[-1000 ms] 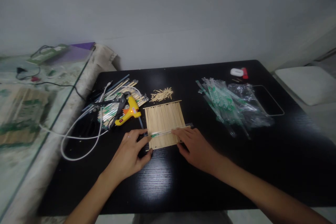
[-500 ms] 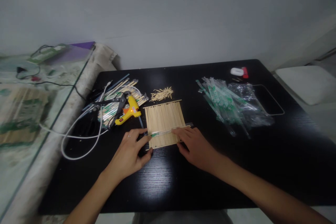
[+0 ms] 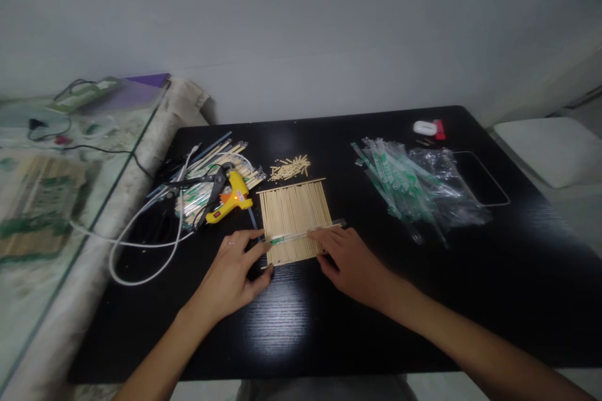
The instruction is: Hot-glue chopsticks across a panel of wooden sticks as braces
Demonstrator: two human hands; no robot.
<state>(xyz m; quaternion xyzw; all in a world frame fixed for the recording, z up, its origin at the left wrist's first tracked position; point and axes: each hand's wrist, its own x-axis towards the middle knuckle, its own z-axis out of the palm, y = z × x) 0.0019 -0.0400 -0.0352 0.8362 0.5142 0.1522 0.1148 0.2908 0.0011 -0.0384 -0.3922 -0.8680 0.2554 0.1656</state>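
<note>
i have both hands down on the stick mat (image 3: 292,210), a flat square of pale wooden sticks laid side by side in the middle of the black table (image 3: 470,276). a thin strip (image 3: 301,235) lies crosswise over the mat's near part, running left to right.

my left hand (image 3: 232,279) sits at the mat's near left corner. its forefinger reaches to the left end of the strip and its thumb tucks against the mat's near edge, so the corner is pinched between the 2. the other fingers curl loosely on the table.

my right hand (image 3: 350,260) lies flat with its fingers held together, the tips pressing down on the right half of the strip. it grips nothing.

just left of the mat lies a yellow glue gun (image 3: 232,200), its nozzle pointing toward the mat. black pliers (image 3: 204,185) rest beside it on a bundle of wrapped sticks (image 3: 226,166). a white cable (image 3: 141,244) loops out to the near left.

a small heap of short stick pieces (image 3: 289,168) sits just beyond the mat's far edge. well apart to the right is a pile of clear wrappers with green print (image 3: 414,185).
</note>
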